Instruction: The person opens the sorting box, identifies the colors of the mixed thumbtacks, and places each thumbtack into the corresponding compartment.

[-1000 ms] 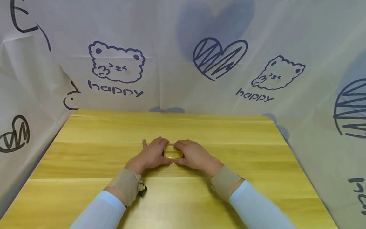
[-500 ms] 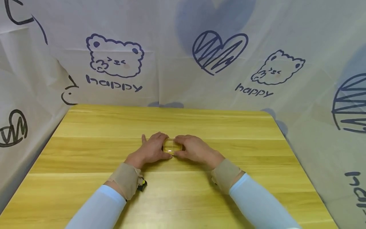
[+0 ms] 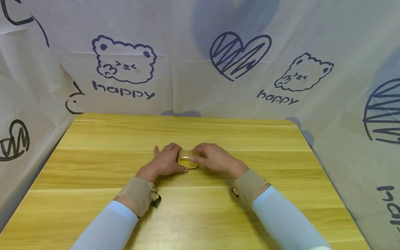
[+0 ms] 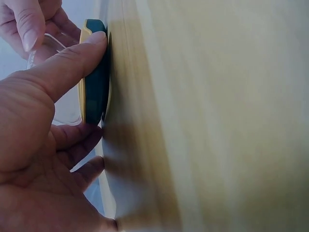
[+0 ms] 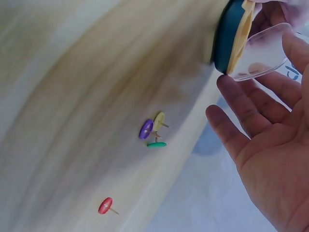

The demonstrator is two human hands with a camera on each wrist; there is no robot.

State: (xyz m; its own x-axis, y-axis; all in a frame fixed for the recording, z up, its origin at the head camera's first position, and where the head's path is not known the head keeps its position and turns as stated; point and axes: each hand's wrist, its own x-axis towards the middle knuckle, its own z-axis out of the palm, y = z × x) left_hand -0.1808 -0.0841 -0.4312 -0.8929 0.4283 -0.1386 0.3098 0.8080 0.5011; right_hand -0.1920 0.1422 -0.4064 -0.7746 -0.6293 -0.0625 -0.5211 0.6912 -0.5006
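A small box (image 3: pixel 187 159) with a teal base (image 4: pixel 96 82) and a clear lid (image 5: pixel 258 53) sits mid-table between both hands. My left hand (image 3: pixel 175 160) grips its left side; in the left wrist view the thumb (image 4: pixel 63 67) presses the teal rim and the fingers curl behind it. My right hand (image 3: pixel 200 155) reaches over the box from the right and pinches the clear lid (image 4: pixel 48 43). In the right wrist view the lid stands at an angle off the base (image 5: pixel 227 38), and the right fingers (image 5: pixel 241 116) lie fairly straight below it.
The wooden table (image 3: pixel 200 215) is walled by white printed sheeting (image 3: pixel 200 69) at the back and sides. The right wrist view shows loose pushpins on the wood: purple (image 5: pixel 146 129), yellow (image 5: pixel 159 119), green (image 5: pixel 156 144) and red (image 5: pixel 105 205).
The right hand has shifted left and up, so its fingers now cover the top of the box. The left hand keeps its hold. The camera has tilted slightly.
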